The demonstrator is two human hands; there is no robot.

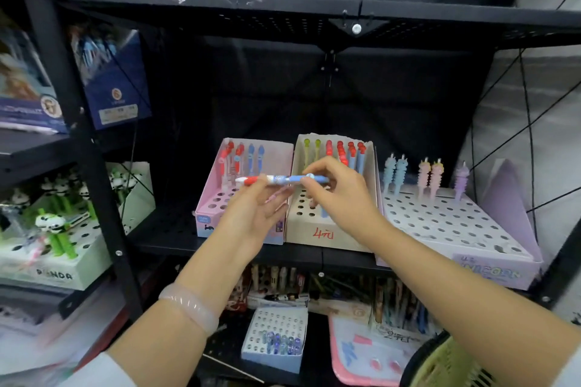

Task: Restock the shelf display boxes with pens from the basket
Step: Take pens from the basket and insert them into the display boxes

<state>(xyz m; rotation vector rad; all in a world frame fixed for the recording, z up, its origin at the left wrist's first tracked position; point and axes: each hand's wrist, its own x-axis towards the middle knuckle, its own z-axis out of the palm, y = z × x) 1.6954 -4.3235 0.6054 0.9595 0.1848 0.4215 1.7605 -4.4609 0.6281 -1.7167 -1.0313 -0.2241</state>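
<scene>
Both hands hold pens level in front of the shelf boxes. My left hand point(256, 209), palm up, pinches the red-and-white pen point(251, 180) at its fingertips. The blue pen point(292, 180) is pinched between thumb and fingers of my right hand point(338, 195); the two pens lie end to end, and I cannot tell whether they touch. Behind them stand a pink display box point(209, 217) with red and blue pens at its back, a beige box point(327, 237) marked in red, and a wide lilac unicorn box point(456, 229) with a few pens. The green basket point(446, 364) shows at the lower right corner.
A black shelf upright point(94, 166) stands left of the boxes, with a panda pen box point(53, 275) beyond it. The upper shelf board point(283, 6) hangs overhead. On the shelf below sit a small white holed box point(276, 327) and a pink tray point(361, 358).
</scene>
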